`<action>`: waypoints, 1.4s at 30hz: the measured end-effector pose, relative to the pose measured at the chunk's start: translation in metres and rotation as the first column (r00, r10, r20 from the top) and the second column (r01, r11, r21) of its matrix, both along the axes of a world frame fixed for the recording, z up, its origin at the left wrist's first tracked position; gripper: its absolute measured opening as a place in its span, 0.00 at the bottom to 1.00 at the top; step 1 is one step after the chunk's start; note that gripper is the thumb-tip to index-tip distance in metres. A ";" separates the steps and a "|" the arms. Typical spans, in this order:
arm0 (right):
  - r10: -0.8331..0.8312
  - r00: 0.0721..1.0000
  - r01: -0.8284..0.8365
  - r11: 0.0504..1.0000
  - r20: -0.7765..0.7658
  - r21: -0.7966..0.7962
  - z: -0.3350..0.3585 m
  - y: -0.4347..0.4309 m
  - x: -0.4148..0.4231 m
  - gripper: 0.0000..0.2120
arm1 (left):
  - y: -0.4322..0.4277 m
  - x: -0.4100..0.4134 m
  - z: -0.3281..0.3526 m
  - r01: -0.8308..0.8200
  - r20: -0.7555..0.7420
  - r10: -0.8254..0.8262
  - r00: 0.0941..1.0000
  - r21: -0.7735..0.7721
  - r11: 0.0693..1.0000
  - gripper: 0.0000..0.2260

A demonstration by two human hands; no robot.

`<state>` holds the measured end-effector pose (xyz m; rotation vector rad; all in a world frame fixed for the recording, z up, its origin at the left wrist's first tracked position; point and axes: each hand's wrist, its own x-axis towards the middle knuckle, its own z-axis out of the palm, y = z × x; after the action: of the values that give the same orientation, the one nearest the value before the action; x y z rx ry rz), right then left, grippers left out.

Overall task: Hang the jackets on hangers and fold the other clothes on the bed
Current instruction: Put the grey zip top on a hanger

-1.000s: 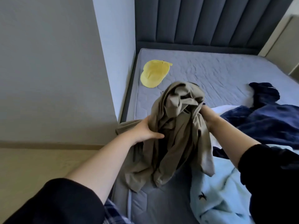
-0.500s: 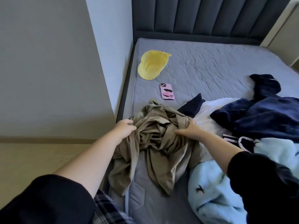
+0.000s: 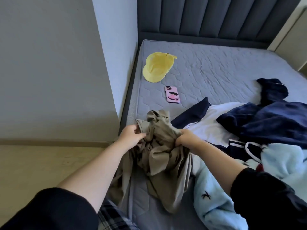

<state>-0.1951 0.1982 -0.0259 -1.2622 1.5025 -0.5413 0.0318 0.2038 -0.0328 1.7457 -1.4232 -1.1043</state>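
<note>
A crumpled khaki-beige cloth garment [image 3: 159, 156] lies bunched at the near left edge of the grey quilted bed [image 3: 216, 72], with part of its fabric trailing over the mattress side. Both hands have hold of it. The left hand [image 3: 131, 136] has its fingers curled around a flat hemmed edge at the garment's upper left. The right hand [image 3: 187, 138] is closed in a fist over a wad of fabric on its upper right. Both forearms are bare, and black sleeves are pushed up near the elbows. Just right of the khaki piece lies a white and navy garment [image 3: 209, 123], partly covered by a dark navy fleece garment [image 3: 274, 120] farther right. A pale blue fluffy garment [image 3: 214, 193] with a small dark bird motif lies at the near right, touching the khaki fabric. Farther up the mattress, well apart from the pile, a yellow cap [image 3: 157, 67] lies near the left edge. A phone in a pink case [image 3: 172, 94] rests face down between the cap and the khaki garment. A dark padded headboard [image 3: 216, 15] stands at the far end.
</note>
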 end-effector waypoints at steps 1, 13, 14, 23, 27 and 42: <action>-0.135 0.990 0.131 0.989 -0.046 -0.073 -0.003 -0.005 -0.007 0.15 | -0.001 0.005 -0.003 -0.053 0.001 0.053 0.999 -0.009 0.999 0.09; -0.664 0.710 0.557 0.733 -0.234 -0.390 -0.017 -0.021 -0.079 0.08 | -0.005 0.061 -0.015 -0.503 -0.458 0.566 0.685 0.265 0.823 0.06; -0.660 0.723 0.560 0.733 -0.205 -0.387 -0.014 -0.021 -0.076 0.11 | -0.005 0.059 -0.014 -0.509 -0.444 0.556 0.703 0.232 0.829 0.07; -0.468 0.791 0.179 0.793 -0.394 -0.582 0.023 -0.029 -0.010 0.28 | -0.001 0.046 0.021 -0.361 -0.436 0.322 0.841 -0.007 0.933 0.07; 0.052 0.787 -0.385 0.820 -0.615 -0.424 0.021 -0.017 0.049 0.36 | 0.001 0.044 0.043 -0.222 -0.384 0.167 0.908 -0.101 0.970 0.07; -0.381 0.919 0.206 0.687 -0.103 -0.697 0.129 -0.037 0.074 0.17 | 0.005 0.070 0.115 -0.099 0.603 0.199 0.773 -0.194 0.976 0.05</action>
<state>-0.1216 0.1612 0.1029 -1.6892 1.8090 -1.2862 0.1020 0.2091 0.0817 2.1725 -1.6425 -0.3087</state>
